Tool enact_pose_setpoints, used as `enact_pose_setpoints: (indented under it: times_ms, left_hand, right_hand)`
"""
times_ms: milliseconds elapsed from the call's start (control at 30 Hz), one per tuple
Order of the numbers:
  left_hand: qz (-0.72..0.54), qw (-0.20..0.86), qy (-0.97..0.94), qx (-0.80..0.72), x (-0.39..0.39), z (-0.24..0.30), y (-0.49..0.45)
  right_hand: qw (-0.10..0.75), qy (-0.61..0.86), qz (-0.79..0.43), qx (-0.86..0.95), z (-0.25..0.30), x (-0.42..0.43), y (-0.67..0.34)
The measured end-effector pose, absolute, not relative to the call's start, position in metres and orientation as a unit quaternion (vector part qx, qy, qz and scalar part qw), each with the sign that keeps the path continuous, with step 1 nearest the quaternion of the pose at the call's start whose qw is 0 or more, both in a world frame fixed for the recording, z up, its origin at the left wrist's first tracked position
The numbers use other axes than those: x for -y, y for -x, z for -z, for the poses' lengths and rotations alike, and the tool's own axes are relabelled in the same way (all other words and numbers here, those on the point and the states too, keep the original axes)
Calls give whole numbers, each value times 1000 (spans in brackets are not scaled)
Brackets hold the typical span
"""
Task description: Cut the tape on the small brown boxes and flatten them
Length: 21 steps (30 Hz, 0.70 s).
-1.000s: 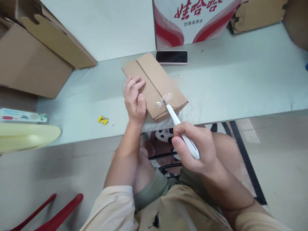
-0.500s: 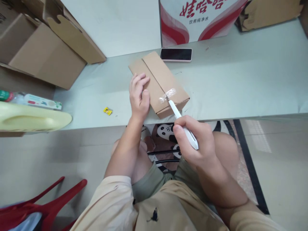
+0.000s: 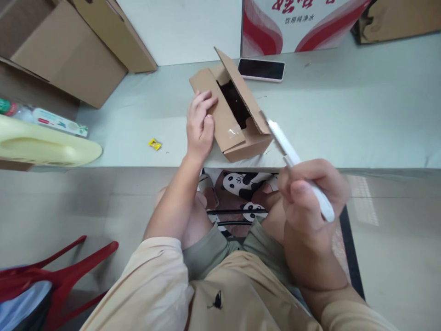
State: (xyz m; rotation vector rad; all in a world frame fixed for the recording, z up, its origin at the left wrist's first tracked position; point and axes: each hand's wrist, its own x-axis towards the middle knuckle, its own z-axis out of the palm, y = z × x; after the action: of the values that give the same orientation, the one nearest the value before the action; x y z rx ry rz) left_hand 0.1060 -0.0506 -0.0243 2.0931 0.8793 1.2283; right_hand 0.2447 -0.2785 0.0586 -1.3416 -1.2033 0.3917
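Note:
A small brown cardboard box [image 3: 220, 117] sits slanted on the pale-covered table, its right flap [image 3: 241, 87] lifted and a dark gap showing inside. On its left flap a piece of clear tape [image 3: 235, 133] ends at the edge. My left hand [image 3: 200, 126] holds the box at its left side, fingers bent over the top. In my right hand [image 3: 312, 195] is a white utility knife [image 3: 287, 147], gripped by the handle. Its blade end is at the near corner of the raised flap. What lies in the box is too dark to make out.
Behind the box lies a phone [image 3: 262, 70], near a red and white carton [image 3: 303, 30]. A yellow wrapped sweet [image 3: 155, 144] is left of my hand. Larger cardboard boxes [image 3: 72, 50] and a pale yellow bottle [image 3: 48, 142] stand at the left. A red chair [image 3: 76, 276] is on the floor.
The right flap, flat and taped before, now stands up and the box has come open. My right hand with the utility knife has moved right; my left hand stays on the box.

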Motion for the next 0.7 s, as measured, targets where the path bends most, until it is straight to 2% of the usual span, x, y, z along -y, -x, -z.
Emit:
enact_pose_setpoints:
  times_ms: [67,133,233,367,467,567,700]
  left_hand:
    - [-479,267,-775,-313,50,32,-101]
    - [-516,251,-763,-298,49,40,-96]
    - [-550,246,-744,-289,46,50,-89]
    - [-529,267,-747,-301,41,52,-87]
    - [-527,283,-750,-283,37,51,-88]
    - [-536,289,-745,-273,29,55,-83]
    - [-539,325,-725,-278,11,70,-70]
  right_hand:
    - [620,607,-114,484,-49,273,-250]
    - [590,654,-88,465,-37,263,-260]
    - [491,731,-132,455,-13,246,-280]
    - [324,814,-185,446,17,231,-302]
    - [256,841,-197,434,27,224,-308]
    - [240,854,-201,417,30,219,-307]
    - [272,846,-144,436,36,216,-303]
